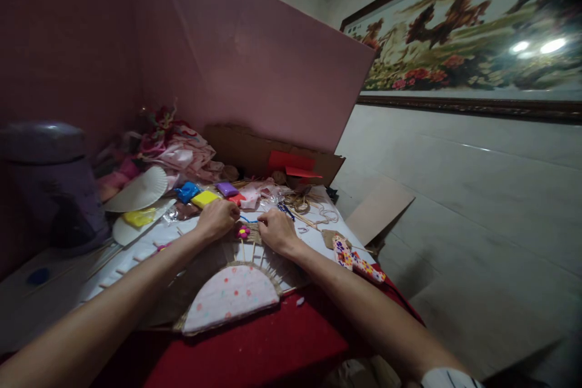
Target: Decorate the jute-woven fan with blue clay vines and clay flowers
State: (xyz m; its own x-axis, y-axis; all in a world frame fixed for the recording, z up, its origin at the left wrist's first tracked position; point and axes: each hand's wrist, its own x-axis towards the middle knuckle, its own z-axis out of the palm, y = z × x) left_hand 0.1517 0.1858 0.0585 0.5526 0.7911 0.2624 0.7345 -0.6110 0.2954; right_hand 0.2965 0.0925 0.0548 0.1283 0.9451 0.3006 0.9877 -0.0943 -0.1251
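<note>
My left hand and my right hand rest close together on a craft table, both with fingers curled in a pinch. A thin blue strand runs between them; what each pinches is too small to name. Just below the hands lies a small pink and yellow flower on a fan-shaped piece made of wooden sticks with a pale pink dotted half-circle edged in twine.
Coloured clay blocks, blue, yellow and purple, lie behind the hands. Paper plates, a purple jar, a cardboard box, twine coils and a floral fabric strip crowd the table. A red cloth covers the near edge.
</note>
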